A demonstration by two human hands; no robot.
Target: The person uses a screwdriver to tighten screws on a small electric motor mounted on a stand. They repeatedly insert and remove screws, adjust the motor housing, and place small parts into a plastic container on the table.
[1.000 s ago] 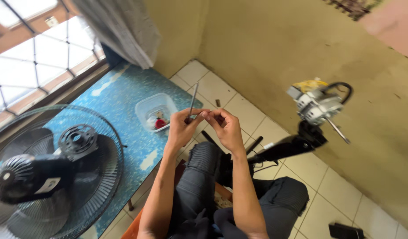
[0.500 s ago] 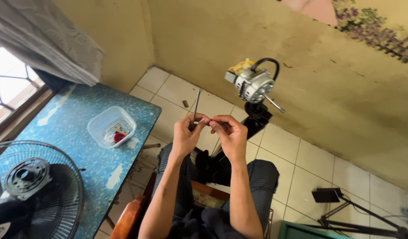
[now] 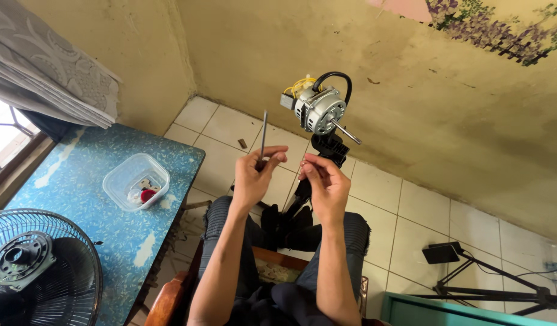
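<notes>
Pinching thin metal rod (image 3: 263,136) upright in left hand (image 3: 254,178) grip, right hand (image 3: 323,184) fingertips closed, perhaps on something tiny

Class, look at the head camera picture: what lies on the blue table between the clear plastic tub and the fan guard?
Nothing: between the clear plastic tub and the fan guard, the head view shows only bare blue table with worn pale patches.

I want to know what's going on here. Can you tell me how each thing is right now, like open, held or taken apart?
left hand: closed around the thin metal rod
thin metal rod: held upright
right hand: fingertips pinched together, whether on something too small to tell
fan motor: bare, no blades, shaft sticking out
plastic tub: open, small parts inside
fan grille: taken off, lying on the blue table
</notes>
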